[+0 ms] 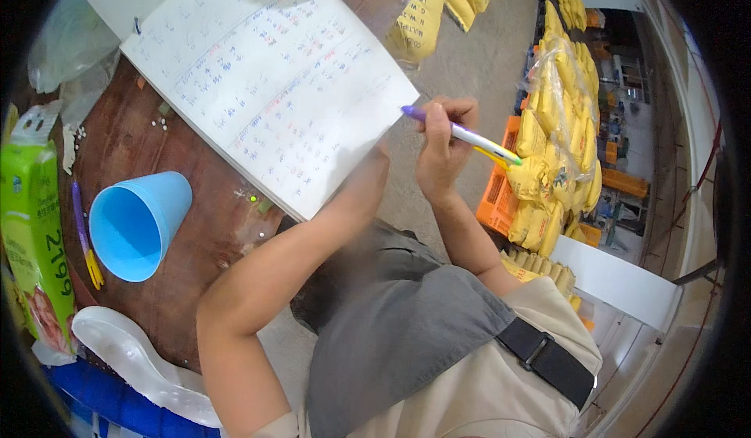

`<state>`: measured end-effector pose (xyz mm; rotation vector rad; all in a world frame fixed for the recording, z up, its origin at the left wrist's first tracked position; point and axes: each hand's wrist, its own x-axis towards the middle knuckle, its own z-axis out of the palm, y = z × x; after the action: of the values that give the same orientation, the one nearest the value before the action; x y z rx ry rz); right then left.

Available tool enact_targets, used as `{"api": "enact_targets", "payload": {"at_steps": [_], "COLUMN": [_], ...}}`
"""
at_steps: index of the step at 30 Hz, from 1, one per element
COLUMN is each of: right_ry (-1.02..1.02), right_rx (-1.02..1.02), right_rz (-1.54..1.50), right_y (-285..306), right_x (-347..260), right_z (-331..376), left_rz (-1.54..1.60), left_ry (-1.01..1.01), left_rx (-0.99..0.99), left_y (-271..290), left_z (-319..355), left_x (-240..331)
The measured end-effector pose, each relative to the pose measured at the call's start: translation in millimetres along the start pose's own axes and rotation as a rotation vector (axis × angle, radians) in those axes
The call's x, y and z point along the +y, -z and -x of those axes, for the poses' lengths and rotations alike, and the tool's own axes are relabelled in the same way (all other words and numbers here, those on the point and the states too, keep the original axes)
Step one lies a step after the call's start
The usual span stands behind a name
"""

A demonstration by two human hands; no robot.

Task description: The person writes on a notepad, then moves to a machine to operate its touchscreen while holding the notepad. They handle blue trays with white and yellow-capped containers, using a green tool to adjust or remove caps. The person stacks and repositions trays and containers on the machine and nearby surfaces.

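An open notebook [274, 86] lies aslant across the brown table, its pages covered in handwriting in blue and red. My left hand [366, 181] is at the notebook's near right edge, with its fingers hidden under or behind the pages. Just off the notebook's right corner, my right hand [443, 145] is closed around a pen [473, 138] with a white barrel. The pen's purple end points toward the page corner, and its green and yellow end points away to the right.
On the table [188, 235] at left are a light blue cup [141, 223] on its side, a purple and yellow pen [81, 231], a green packet [31, 227] and a white curved tray [133, 356]. Yellow bags [559, 117] are stacked at right beside an orange box [498, 195].
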<state>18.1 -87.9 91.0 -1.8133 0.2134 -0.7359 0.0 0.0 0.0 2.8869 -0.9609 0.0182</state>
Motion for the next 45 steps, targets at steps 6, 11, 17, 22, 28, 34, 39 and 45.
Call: {"api": "enact_targets", "payload": {"at_steps": [6,11,17,22,28,34,39,45], "right_ry": [-0.029,-0.343,-0.813,-0.916,-0.995,-1.073,-0.954,-0.785], "right_rx": [-0.108,-0.256,-0.317,-0.355,-0.454,-0.631,-0.770,-0.949], "right_rz": [0.258,0.105,-0.589,-0.634,-0.715,-0.597,-0.705,-0.870], "right_y": [42,42,21,20,24,35,47,87], "right_x": [15,39,46,50,55,36,7,-5], "right_z": [-12,-15,-28,-32,-40,-65,-93,-114], "left_rz": [0.120,-0.351,-0.221,-0.136,-0.006,0.296,0.783,1.129], "left_ry": [-0.104,-0.267,-0.210,-0.185,-0.142,-0.054,0.200,0.679], "left_rx": [0.363,-0.141,-0.029,-0.026,-0.041,-0.083,-0.006,0.349], "left_y": [-31,16,24,20,19,29,58,101], "left_z": [-7,-1,-2,1,2,5,27,79], "left_x": [-6,-13,-27,-27,-24,-27,-33,-20]}}
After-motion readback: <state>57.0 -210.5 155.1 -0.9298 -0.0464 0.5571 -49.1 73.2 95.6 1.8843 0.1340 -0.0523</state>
